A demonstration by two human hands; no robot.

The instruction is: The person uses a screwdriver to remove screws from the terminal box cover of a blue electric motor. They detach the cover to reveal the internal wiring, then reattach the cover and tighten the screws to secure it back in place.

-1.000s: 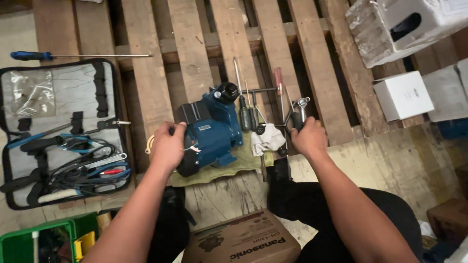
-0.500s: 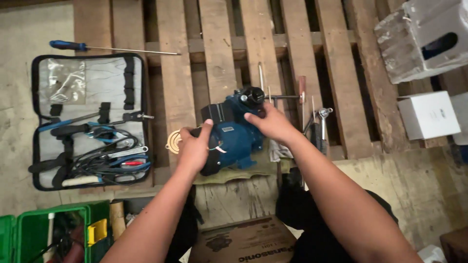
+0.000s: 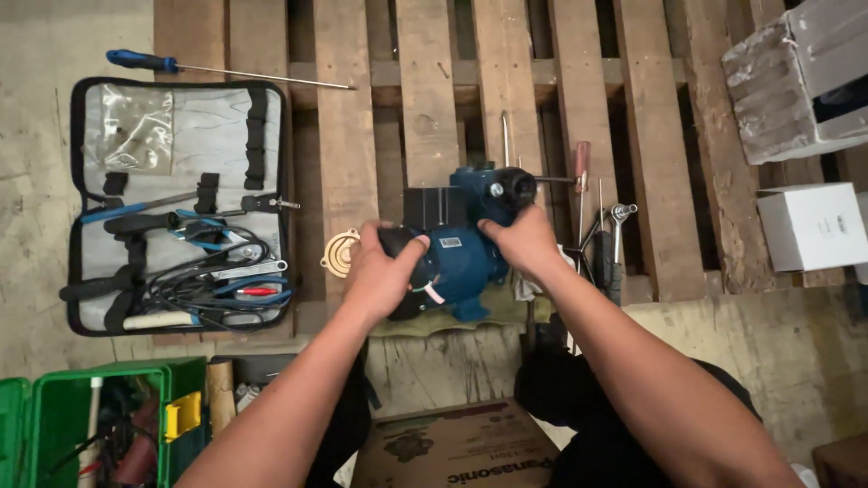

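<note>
The blue motor pump lies at the middle of the view on a wooden pallet, resting partly on a dull green cloth that peeks out at its 6 o'clock edge. Both hands are clamped on it: the left hand wraps the dark rear end at the pump's 8 o'clock, and the right hand grips the body just below the round black port at its 1 o'clock. To handle it well, I judge the body wants a firm, even hold from both sides, turned slowly and kept low over the cloth so that it cannot roll off the slats or drop into a gap between them. A brass-coloured round cover sits just beside the left hand at 9 o'clock, close enough to be knocked, so the turn is better made away from it. At 3 o'clock a red-handled screwdriver and a socket wrench lie near the right wrist. Farther out at 9 o'clock an open grey tool case holds pliers and cables, with a blue-handled screwdriver above it at 10 o'clock, a green crate at 7 o'clock and a white box at 3 o'clock
</note>
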